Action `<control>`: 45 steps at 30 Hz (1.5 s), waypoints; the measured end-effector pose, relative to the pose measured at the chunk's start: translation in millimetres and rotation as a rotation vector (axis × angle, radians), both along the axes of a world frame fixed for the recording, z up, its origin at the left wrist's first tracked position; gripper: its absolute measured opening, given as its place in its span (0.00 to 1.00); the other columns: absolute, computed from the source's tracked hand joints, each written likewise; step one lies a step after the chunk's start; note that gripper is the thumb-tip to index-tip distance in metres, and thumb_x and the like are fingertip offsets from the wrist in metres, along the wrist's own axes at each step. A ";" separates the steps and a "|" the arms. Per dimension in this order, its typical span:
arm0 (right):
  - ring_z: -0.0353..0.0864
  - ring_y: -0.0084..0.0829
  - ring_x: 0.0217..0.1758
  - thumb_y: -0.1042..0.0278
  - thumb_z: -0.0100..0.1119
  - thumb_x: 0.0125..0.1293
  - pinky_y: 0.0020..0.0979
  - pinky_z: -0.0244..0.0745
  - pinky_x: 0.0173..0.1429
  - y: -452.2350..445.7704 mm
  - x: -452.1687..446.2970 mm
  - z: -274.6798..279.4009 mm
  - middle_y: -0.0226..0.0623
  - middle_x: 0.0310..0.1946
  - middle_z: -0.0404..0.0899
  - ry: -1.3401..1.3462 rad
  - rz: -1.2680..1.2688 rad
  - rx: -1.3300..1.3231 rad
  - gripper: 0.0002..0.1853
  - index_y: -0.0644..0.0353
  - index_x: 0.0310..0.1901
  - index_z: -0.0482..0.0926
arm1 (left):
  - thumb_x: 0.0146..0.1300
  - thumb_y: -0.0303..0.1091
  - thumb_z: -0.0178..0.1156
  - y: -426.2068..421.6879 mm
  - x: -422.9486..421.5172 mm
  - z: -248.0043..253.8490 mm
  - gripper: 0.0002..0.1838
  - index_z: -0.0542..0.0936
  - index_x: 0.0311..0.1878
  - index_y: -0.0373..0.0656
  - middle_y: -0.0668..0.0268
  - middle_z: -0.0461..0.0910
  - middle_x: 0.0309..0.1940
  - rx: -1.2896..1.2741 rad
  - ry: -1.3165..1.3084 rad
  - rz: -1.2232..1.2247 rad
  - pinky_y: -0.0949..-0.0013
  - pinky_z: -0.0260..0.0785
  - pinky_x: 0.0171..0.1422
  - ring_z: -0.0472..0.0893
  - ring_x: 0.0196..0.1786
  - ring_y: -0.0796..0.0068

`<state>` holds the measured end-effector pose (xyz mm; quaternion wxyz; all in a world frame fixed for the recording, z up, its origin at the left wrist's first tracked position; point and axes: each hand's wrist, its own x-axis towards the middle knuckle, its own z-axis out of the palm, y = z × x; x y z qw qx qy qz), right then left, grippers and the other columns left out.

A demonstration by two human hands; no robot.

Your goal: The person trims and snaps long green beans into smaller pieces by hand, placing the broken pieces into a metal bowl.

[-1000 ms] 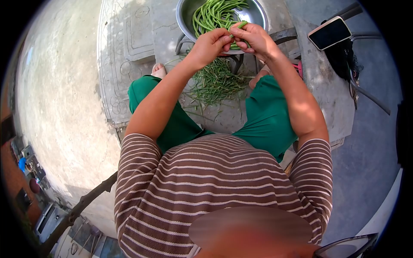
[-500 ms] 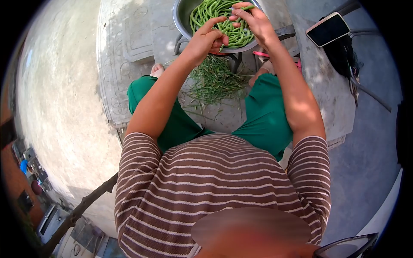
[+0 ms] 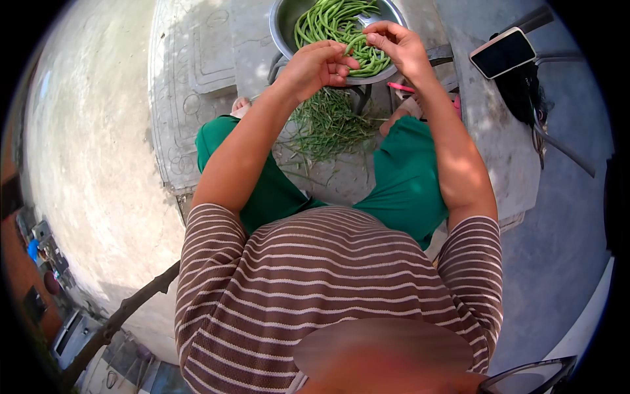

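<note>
A metal bowl (image 3: 281,41) of green beans (image 3: 335,20) sits at twelve o'clock in the view, its top edge cut off by the frame. The left hand (image 3: 323,64) is over the bowl's rim at about seven o'clock, fingers bent. The right hand (image 3: 401,47) is at the rim between three and four o'clock, thumb and forefinger near each other. One bean (image 3: 356,42) lies between the two sets of fingertips; whether either hand grips it, I cannot tell. A pile of thin green scraps (image 3: 331,130) lies on the ground just below the bowl, between the person's knees in green trousers (image 3: 408,180). At two o'clock, a phone (image 3: 503,55) rests on something black (image 3: 518,90). A rough stick (image 3: 128,307) slants in at eight o'clock.
</note>
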<state>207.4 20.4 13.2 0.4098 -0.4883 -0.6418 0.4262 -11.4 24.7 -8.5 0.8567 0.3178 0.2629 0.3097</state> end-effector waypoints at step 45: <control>0.80 0.45 0.49 0.62 0.53 0.64 0.42 0.73 0.53 28.9 -19.4 -98.9 0.43 0.45 0.81 -0.628 0.001 0.028 0.15 0.54 0.50 0.78 | 0.67 0.48 0.53 -26.4 17.4 -30.9 0.17 0.78 0.41 0.42 0.58 0.80 0.28 1.213 0.774 -0.423 0.58 0.70 0.40 0.79 0.34 0.57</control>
